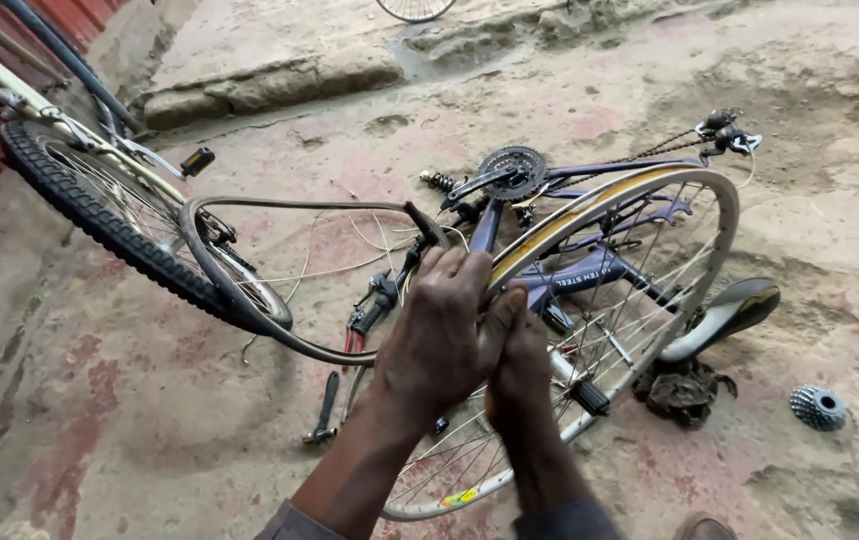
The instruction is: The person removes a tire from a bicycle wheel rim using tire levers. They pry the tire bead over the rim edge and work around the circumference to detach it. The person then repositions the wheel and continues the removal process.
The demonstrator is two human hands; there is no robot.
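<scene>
My left hand (437,335) and my right hand (521,360) press together on the rim of a spoked bicycle wheel (669,185) that I hold up in front of me. A black inner tube or rim strip (249,205) loops out to the left from under my left fingers, hanging free of the rim. Behind the wheel lies a purple bicycle frame (589,270) on its side, with a chainring and crank (511,172) and a chain. Both hands grip at the same spot on the rim.
A second bicycle with a knobby tyre (79,205) leans at the left by a red wall. On the concrete ground lie a saddle (724,315), a dark rag (681,392), a sprocket cassette (817,408) and a tool (325,408).
</scene>
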